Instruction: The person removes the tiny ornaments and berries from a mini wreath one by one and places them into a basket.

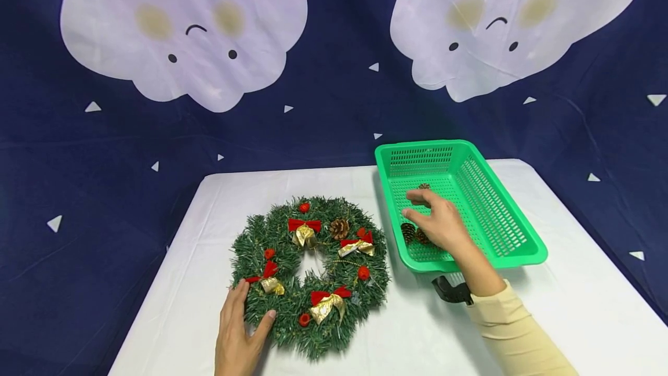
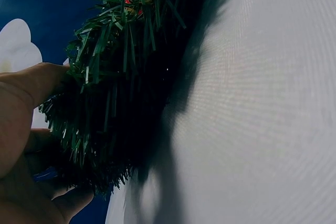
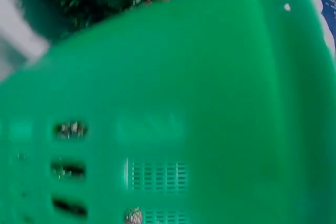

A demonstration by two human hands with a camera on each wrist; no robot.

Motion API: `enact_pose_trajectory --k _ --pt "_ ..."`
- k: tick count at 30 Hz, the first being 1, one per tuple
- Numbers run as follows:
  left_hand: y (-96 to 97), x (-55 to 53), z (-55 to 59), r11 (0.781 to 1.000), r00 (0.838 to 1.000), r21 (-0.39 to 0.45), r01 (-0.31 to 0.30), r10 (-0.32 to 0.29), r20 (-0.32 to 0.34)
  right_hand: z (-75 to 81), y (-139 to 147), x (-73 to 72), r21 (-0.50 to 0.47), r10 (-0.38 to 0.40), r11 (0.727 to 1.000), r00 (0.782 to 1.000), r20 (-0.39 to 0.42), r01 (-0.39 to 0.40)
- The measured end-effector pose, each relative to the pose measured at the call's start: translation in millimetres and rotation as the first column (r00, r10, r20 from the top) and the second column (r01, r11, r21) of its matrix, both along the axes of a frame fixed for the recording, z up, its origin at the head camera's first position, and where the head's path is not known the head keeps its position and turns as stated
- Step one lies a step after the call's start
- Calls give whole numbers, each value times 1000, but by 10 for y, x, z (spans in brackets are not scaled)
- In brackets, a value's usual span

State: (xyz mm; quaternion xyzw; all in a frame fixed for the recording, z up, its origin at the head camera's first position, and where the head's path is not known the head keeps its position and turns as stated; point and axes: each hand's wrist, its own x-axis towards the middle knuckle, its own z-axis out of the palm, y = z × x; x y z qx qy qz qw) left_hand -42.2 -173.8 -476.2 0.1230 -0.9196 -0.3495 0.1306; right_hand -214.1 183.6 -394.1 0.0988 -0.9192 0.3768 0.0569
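A green tinsel Christmas wreath [image 1: 308, 335] lies on the table. It bears red bows with gold ribbon, red berries and one pine cone [image 1: 339, 229] at its upper right. My left hand [image 1: 239, 326] rests on the wreath's lower left edge, thumb and fingers spread apart; the left wrist view shows them against the tinsel [image 2: 105, 77]. Over the green basket [image 1: 388, 213] hovers my right hand [image 1: 440, 222], thumb apart from bent fingers, nothing between them. Below it in the basket lie a dark pine cone [image 1: 408, 232] and a brown one [image 1: 421, 235], partly covered by the hand.
Another pine cone [image 1: 424, 186] lies farther back in the basket. The basket's raised rim stands just right of the wreath on the white-covered table [image 1: 182, 306]. A dark blue curtain with clouds [image 1: 334, 120] hangs behind. A black wrist mount [image 1: 453, 291] sits under the right wrist.
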Motion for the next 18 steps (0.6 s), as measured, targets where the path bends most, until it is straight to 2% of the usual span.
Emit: enact_pose_trajectory --k 6,18 --pt "1 1 -1 1000 1000 4 1 -1 -4 19 -174 24 -37 27 999 1000 -4 -27" --pt "-5 -3 -15 1000 1000 -5 -1 1 -12 21 -470 46 -45 62 997 998 -15 -62"
